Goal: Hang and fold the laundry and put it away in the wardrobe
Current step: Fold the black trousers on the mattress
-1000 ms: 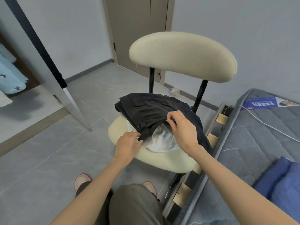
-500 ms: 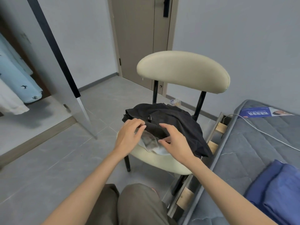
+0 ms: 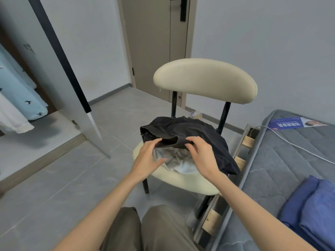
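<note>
The black garment lies crumpled on the seat of the chair, over a pale garment near the seat's front edge. Both hands hold its front hem: the left hand curls its fingers onto it, and the right hand pinches it. In the open wardrobe hang two pieces: a light-blue garment and a white garment.
</note>
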Action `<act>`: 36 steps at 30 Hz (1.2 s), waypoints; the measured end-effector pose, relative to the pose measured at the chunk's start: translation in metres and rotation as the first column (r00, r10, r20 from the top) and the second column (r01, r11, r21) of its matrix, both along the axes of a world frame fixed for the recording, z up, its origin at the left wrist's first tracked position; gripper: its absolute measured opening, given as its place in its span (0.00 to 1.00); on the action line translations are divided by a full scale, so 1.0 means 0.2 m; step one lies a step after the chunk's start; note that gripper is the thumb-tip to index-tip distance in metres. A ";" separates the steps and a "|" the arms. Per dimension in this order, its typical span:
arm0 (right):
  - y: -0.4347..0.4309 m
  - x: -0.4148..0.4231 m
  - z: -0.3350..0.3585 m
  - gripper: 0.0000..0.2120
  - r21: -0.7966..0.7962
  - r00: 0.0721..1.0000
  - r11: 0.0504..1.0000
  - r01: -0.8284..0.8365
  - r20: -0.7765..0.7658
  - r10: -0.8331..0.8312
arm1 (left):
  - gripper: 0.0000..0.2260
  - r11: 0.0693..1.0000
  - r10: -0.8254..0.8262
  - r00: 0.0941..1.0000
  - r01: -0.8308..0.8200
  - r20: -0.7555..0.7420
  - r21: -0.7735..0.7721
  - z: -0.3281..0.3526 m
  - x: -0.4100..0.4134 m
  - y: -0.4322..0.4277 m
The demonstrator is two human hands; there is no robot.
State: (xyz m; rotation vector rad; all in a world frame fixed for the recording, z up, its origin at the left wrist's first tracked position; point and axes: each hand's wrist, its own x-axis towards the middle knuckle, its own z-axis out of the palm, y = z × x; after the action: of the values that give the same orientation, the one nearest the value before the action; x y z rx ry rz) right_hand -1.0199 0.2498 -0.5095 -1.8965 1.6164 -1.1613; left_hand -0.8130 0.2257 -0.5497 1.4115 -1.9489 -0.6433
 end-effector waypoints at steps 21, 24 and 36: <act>-0.42 -0.14 -0.11 0.11 0.000 0.973 0.978 0.210 0.096 -0.209 | 0.20 0.993 0.079 0.951 -0.050 0.300 -0.105 -0.23 -0.02 -0.72; -0.50 -0.12 -0.04 0.09 0.017 0.956 0.972 0.234 0.176 -0.234 | 0.16 0.993 0.095 0.951 -0.069 0.294 -0.097 -0.19 -0.01 -0.78; -0.60 -0.12 0.69 0.06 -0.197 0.842 0.946 0.257 0.526 -0.119 | 0.03 0.987 -0.038 0.990 0.016 -0.134 -0.160 0.57 -0.01 -0.83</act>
State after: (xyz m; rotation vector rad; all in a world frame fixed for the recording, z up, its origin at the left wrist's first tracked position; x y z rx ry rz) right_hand -1.0437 0.1292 -0.3718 -1.3992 1.4191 -1.8561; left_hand -0.8145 0.0588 -0.4354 1.2145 -1.8706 -0.5682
